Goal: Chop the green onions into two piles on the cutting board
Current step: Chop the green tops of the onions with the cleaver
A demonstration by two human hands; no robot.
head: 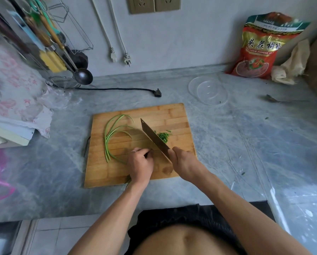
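A wooden cutting board (172, 115) lies on the grey marble counter. Long green onion stalks (109, 137) curve across its left half. A small pile of chopped green onion (164, 135) sits to the right of the knife blade. My right hand (181, 160) grips the handle of a cleaver (153, 138), whose blade points away and to the left across the board. My left hand (140, 162) is curled, fingers down, on the stalks' near ends right beside the blade.
A clear glass bowl (208, 91) stands behind the board on the right, with a red bag (260, 50) and a spoon (275, 100) beyond. A black plug and cord (156, 92) lie behind the board. A utensil rack (49, 43) and cloth-covered things fill the left.
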